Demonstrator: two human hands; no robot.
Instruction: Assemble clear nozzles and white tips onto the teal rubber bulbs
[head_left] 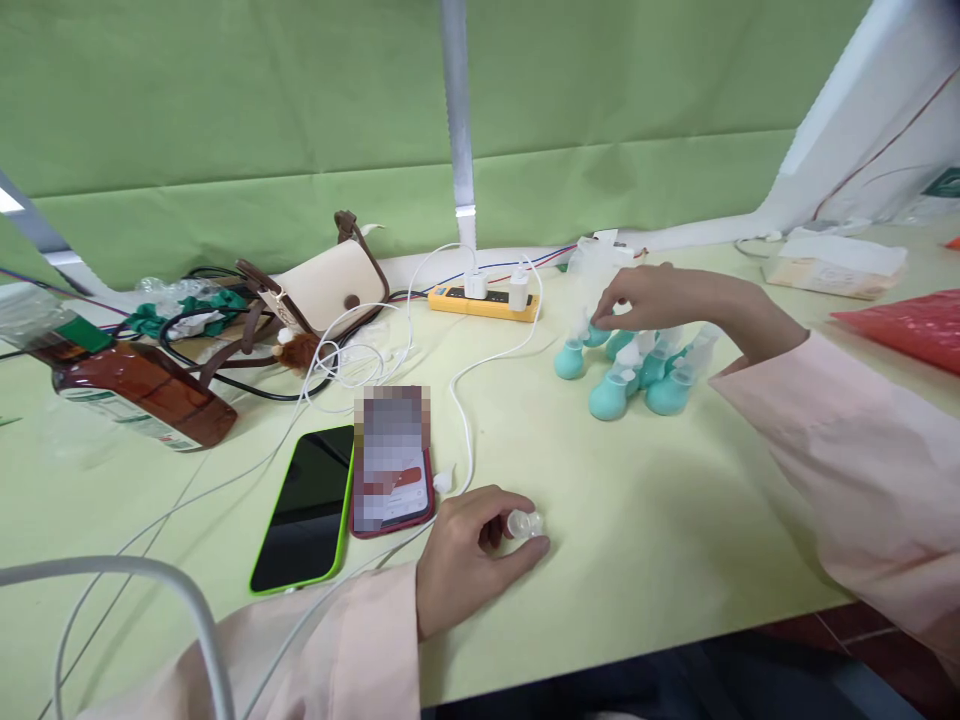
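Observation:
My left hand rests at the table's near side, its thumb and fingers curled round a small clear plastic piece with a round open end. Further back, my right hand reaches down with fingers pinched at the top of a teal rubber bulb. Its fingers partly hide that bulb. Around it stand several more bulbs, such as one teal bulb at the left and another at the front. Translucent whitish tips stick up from many of them. A small white piece lies beside the red-cased phone.
Two phones, one green-cased and one red-cased, lie left of my left hand. White cables loop over the table. Behind are a yellow power strip, a cream handbag and a tilted amber bottle. A red package lies right.

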